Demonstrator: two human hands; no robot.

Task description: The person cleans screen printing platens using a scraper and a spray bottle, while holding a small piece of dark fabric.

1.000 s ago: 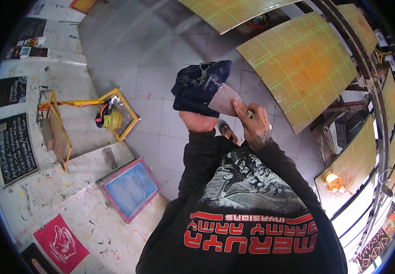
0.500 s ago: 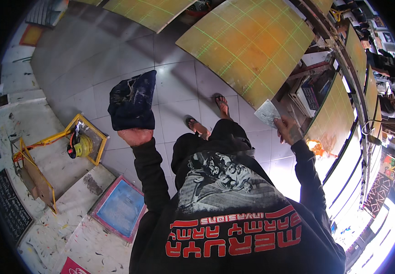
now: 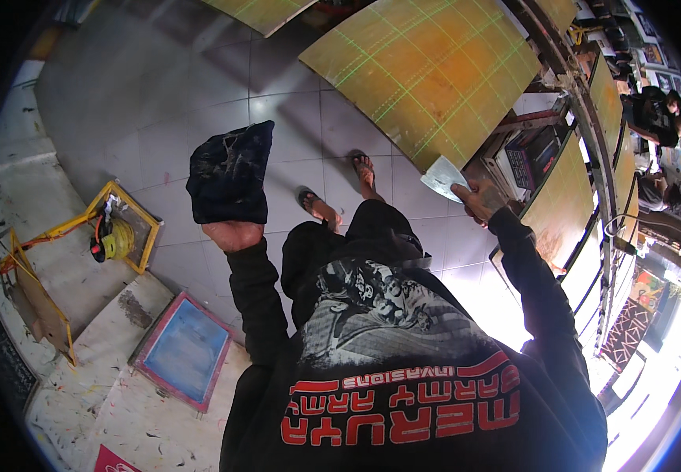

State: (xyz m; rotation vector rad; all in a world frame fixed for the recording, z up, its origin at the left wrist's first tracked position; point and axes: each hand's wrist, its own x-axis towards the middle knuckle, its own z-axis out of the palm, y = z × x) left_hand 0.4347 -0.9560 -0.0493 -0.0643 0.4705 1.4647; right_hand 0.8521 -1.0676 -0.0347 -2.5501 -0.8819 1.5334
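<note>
On my left hand (image 3: 234, 235) sits a dark navy folded cloth (image 3: 230, 173) with pale smears on its upper side. My fingers are hidden beneath it, and the wrist and heel of the hand show below. My right hand (image 3: 482, 200) grips a flat silver-grey scraper (image 3: 443, 180) by its narrow end. The scraper's broad edge points up and left, close to the near corner of a yellowish board (image 3: 435, 79) with green grid lines. From this view I cannot tell whether scraper and board touch.
A white paint-stained bench (image 3: 49, 315) runs along the left. It holds a blue screen in a pink frame (image 3: 186, 350) and a yellow frame (image 3: 151, 228) beside a yellow cable coil (image 3: 123, 238). More gridded boards (image 3: 572, 197) stand right. People (image 3: 655, 114) are at far right.
My right hand has moved slightly up and left with the scraper, which has turned a little. My left hand still bears the cloth. The view and my feet have shifted.
</note>
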